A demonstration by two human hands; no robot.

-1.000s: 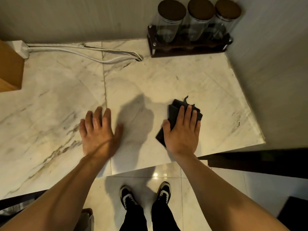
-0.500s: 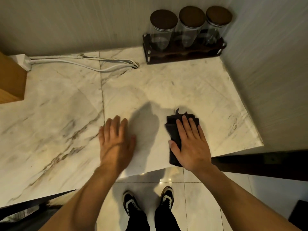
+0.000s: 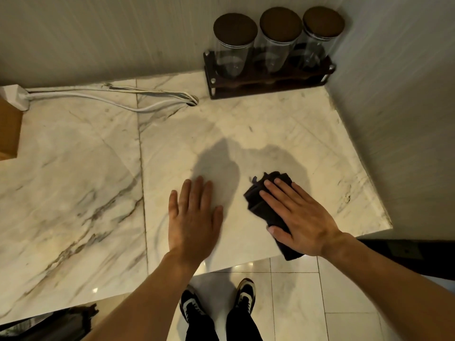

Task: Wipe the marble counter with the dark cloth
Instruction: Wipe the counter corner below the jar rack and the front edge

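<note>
The white marble counter (image 3: 73,183) with brown veins fills the middle of the view. A dark folded cloth (image 3: 264,205) lies near its front edge, one end hanging slightly past the edge. My right hand (image 3: 299,217) lies flat on top of the cloth, fingers pointing up and left, pressing it to the marble. To the left of it, my left hand (image 3: 194,217) rests palm down on the bare marble with fingers spread, holding nothing.
Three glass jars with dark lids (image 3: 278,43) stand in a dark rack (image 3: 268,82) in the back right corner. White cables (image 3: 103,97) run along the back wall to a white plug block (image 3: 14,94). A wooden box (image 3: 8,131) sits at far left. Walls close the back and right.
My right hand has turned counterclockwise on the cloth, twisting it so the fingers point up-left. My left hand has slid to the right along the marble, closer to the cloth.
</note>
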